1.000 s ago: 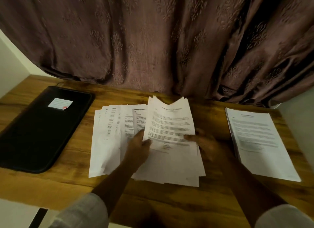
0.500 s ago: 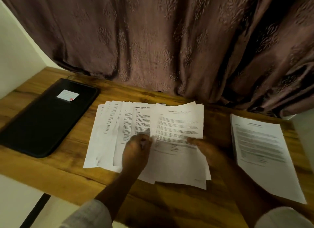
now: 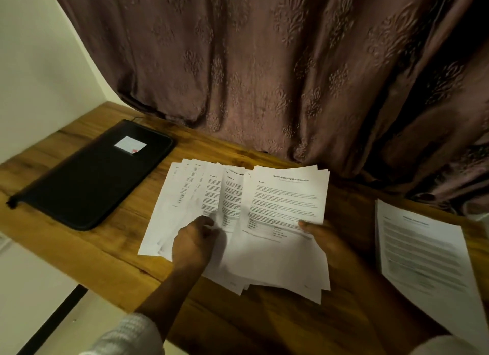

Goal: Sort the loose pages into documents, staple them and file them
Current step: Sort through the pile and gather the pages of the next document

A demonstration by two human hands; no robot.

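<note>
Wood-grain desk (image 3: 87, 251), loose pages (image 3: 185, 196) fanned across its middle, overlapping. Left hand (image 3: 194, 242) lies on the fan, thumb and curled fingers pinching the lifted edge of one sheet; half a second ago it lay flatter on the pages. Right hand (image 3: 325, 241) grips the title sheet (image 3: 285, 196), headed "Sample Internship Documentation", thumb on top at its right edge, fingers hidden beneath. This sheet stood raised 1.0 s ago; now it sits low over the right of the fan. Separate paper stack (image 3: 423, 249) right, black folder (image 3: 92, 180) left, both unmoved on the desk
</note>
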